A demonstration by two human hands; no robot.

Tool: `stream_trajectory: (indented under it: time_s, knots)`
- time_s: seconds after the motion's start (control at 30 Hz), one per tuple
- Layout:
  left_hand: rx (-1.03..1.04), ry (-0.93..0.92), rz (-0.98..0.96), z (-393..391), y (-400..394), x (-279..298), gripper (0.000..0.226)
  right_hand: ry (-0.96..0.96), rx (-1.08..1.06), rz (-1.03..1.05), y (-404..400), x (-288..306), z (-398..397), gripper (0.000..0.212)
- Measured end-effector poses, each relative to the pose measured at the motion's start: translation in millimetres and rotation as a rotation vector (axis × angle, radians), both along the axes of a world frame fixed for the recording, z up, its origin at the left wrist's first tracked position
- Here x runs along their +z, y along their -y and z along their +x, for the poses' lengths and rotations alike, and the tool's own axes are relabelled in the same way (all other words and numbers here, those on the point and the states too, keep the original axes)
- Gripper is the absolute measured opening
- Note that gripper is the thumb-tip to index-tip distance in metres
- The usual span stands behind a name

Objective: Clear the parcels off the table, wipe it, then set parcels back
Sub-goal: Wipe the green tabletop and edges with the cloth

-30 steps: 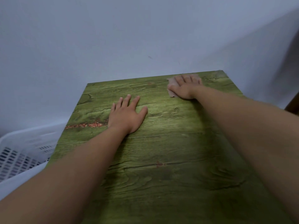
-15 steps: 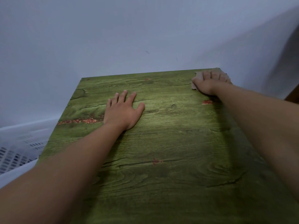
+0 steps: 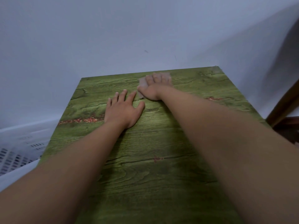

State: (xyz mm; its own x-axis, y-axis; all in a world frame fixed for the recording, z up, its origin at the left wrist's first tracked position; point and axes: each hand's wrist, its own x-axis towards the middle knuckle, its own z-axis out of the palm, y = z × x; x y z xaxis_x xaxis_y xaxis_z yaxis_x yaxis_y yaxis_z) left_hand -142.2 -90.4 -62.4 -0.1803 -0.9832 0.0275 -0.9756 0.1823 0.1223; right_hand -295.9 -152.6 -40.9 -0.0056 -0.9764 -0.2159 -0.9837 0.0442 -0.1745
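The green wood-grain table (image 3: 161, 159) fills the middle of the head view. My left hand (image 3: 123, 109) lies flat on it with fingers spread, left of centre. Just beyond and to the right, my right hand (image 3: 153, 88) presses a small pale cloth (image 3: 142, 85) against the tabletop near the far edge; the fingers lie straight over the cloth, blurred by motion. No parcels are on the table.
A white perforated plastic basket (image 3: 17, 151) stands at the table's left side. A dark brown wooden chair or frame (image 3: 284, 107) sits off the right edge. A plain white wall (image 3: 145, 29) rises directly behind the table.
My right hand has swept the cloth from the far right corner leftward along the far edge, stopping close to my left hand. The left hand stayed flat in place.
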Motion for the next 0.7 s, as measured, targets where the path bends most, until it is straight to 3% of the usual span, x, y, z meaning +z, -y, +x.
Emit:
stream_trajectory:
  time_s: [0.27, 0.7]
  knots:
    - [-0.014, -0.008, 0.005, 3.0, 0.2, 0.7, 0.069, -0.005, 0.097, 0.000, -8.5, -2.1, -24.7, 0.078]
    - [-0.014, 0.002, 0.004, 1.8, -0.5, 1.5, 0.070, -0.063, -0.255, 0.018, -49.3, -11.0, -194.5, 0.079]
